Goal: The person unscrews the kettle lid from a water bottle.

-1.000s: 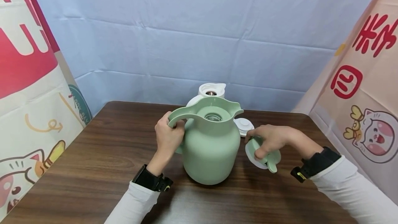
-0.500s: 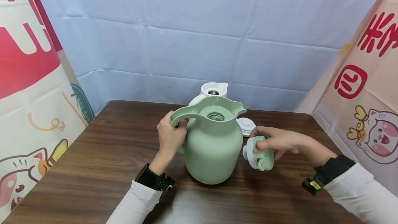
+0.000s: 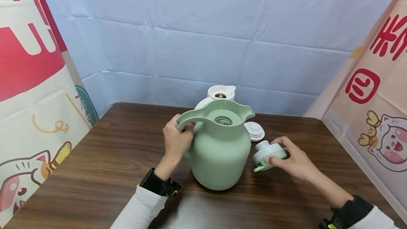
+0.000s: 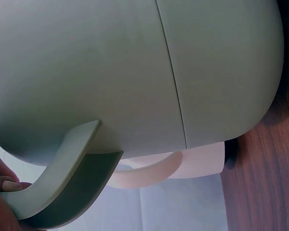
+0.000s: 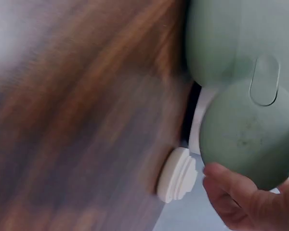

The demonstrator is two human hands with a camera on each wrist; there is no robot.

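A green thermos jug (image 3: 220, 154) stands upright on the table, its mouth uncovered. My left hand (image 3: 178, 139) grips the jug's handle (image 4: 62, 178), fingers curled round it. To the right of the jug, my right hand (image 3: 294, 158) holds a green and white lid (image 3: 267, 154) between thumb and fingers, above the table. The lid is tilted, its white stopper side facing up and its green top facing the right wrist camera. Behind the jug stands a white thermos jug (image 3: 220, 91), mostly hidden. Its open mouth and spout show.
A white lid (image 3: 255, 131) lies on the table just behind the held lid. The brown wooden table (image 3: 127, 158) ends at a pale blue cloth backdrop (image 3: 165, 45). Printed cloths hang at both sides.
My right hand has turned the green lid over, from top up to stopper side up, and its forearm has swung lower right. The left hand keeps its grip on the jug handle.
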